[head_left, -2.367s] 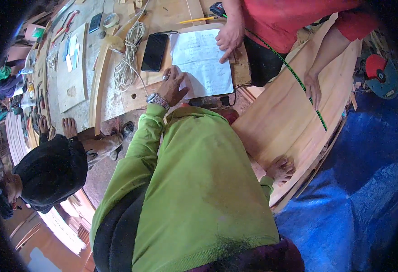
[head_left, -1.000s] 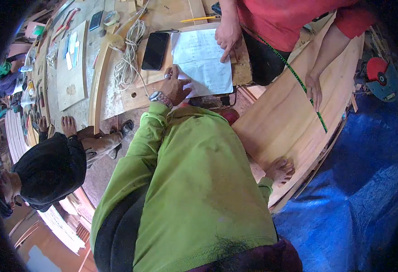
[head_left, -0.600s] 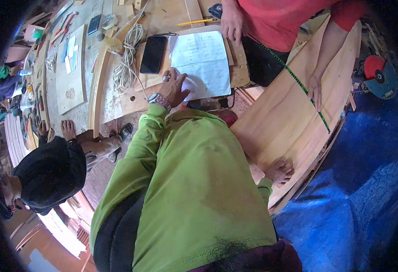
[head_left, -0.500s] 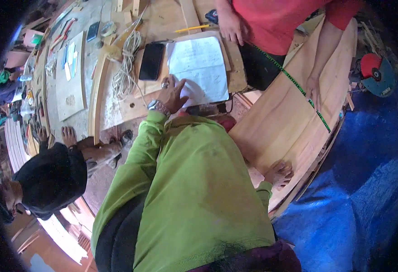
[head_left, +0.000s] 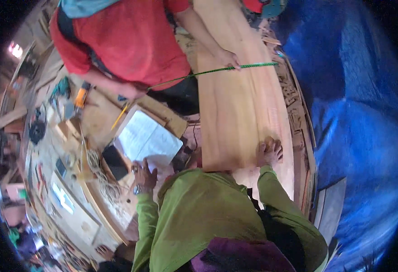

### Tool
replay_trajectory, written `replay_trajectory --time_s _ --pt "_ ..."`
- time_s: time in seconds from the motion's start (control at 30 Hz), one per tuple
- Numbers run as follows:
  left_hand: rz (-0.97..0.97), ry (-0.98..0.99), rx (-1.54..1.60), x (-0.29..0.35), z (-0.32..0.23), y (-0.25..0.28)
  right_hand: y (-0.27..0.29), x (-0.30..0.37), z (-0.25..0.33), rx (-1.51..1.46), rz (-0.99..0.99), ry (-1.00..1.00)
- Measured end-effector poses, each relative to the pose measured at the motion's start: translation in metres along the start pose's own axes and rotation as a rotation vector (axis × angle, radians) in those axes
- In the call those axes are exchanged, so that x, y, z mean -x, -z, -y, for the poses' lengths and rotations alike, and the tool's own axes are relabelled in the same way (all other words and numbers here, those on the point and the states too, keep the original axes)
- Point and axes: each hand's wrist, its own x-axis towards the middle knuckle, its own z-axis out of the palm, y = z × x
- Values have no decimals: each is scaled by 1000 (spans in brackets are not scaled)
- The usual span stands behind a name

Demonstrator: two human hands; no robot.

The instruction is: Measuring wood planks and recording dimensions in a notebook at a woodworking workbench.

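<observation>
My left hand (head_left: 145, 176) is open, fingers spread, at the lower edge of a white sheet of paper (head_left: 148, 137) with faint writing. A dark phone (head_left: 115, 162) lies just left of the sheet. My right hand (head_left: 270, 152) rests open on a wide wooden board (head_left: 228, 118), close to its near end and right edge. Across the board's far part runs a green tape measure (head_left: 256, 65). A co-worker in a red shirt (head_left: 126, 41) presses it down with one hand (head_left: 227, 59) and holds its other end in the other hand (head_left: 133, 90).
A yellow pencil (head_left: 119, 116) and a yellow-and-black tool (head_left: 82, 94) lie beyond the paper. Coiled pale cord (head_left: 100, 174) sits left of the phone. Blue tarp (head_left: 358, 122) covers the right side. At the far edge is a round disc power tool (head_left: 274, 8).
My view has swung right, bringing the board to the middle. Both my hands stay by the paper and on the board. The tape still spans the board.
</observation>
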Motion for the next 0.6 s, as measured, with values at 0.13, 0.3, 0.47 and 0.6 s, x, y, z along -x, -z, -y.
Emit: replay_trajectory --time_s 0.13,0.3,0.47,0.6 --pt "55 18 -99 -3 -9 14 8 5 -2 -38 2 -15" --pt "84 -1 -142 -5 5 15 11 12 5 -23 37 -27" --pt "98 -9 -89 -7 -4 35 -4 8 -1 -26 29 -35" --pt "46 -19 -104 -5 -13 36 20 9 8 -1 98 -57"
